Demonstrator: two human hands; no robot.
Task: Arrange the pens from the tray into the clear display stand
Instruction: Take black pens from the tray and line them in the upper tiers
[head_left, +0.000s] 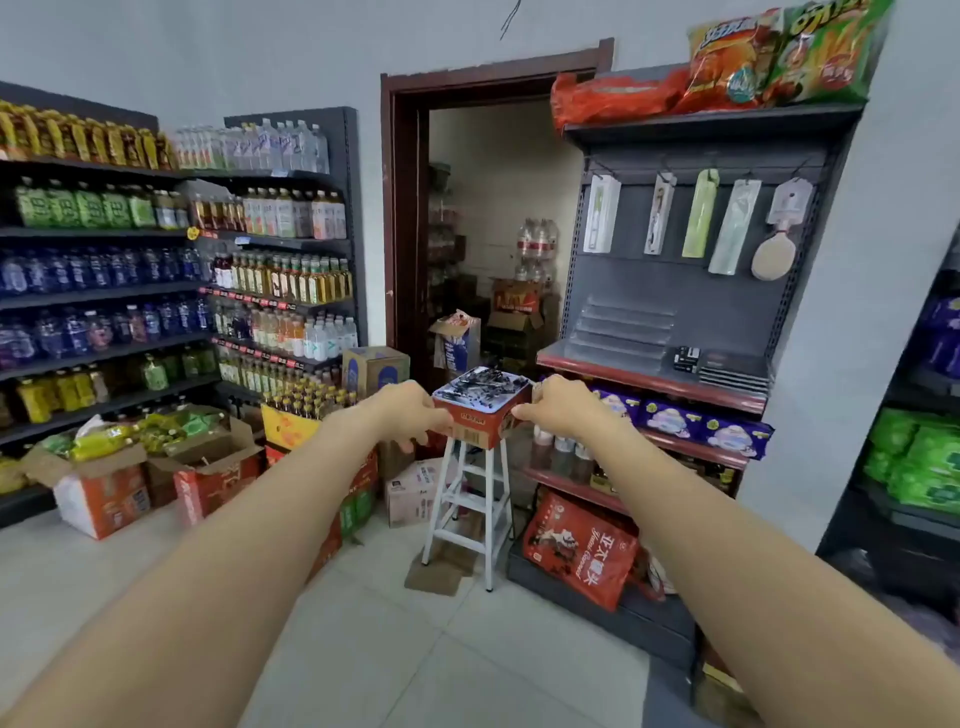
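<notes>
A red cardboard tray (475, 422) full of dark pens (480, 385) sits on a white stool (470, 512). My left hand (410, 413) grips the tray's left side and my right hand (558, 408) grips its right side, both arms stretched forward. The clear stepped display stand (621, 332) stands with nothing in its steps on the red-edged shelf to the right, behind and above the tray.
Drink shelves (171, 291) line the left wall, with open cartons (156, 478) on the floor below. A doorway (488, 234) to a storeroom is behind the stool. The right shelf unit (691, 291) holds hanging items, small black boxes (687, 358) and snack bags. The tiled floor (389, 649) lies in front.
</notes>
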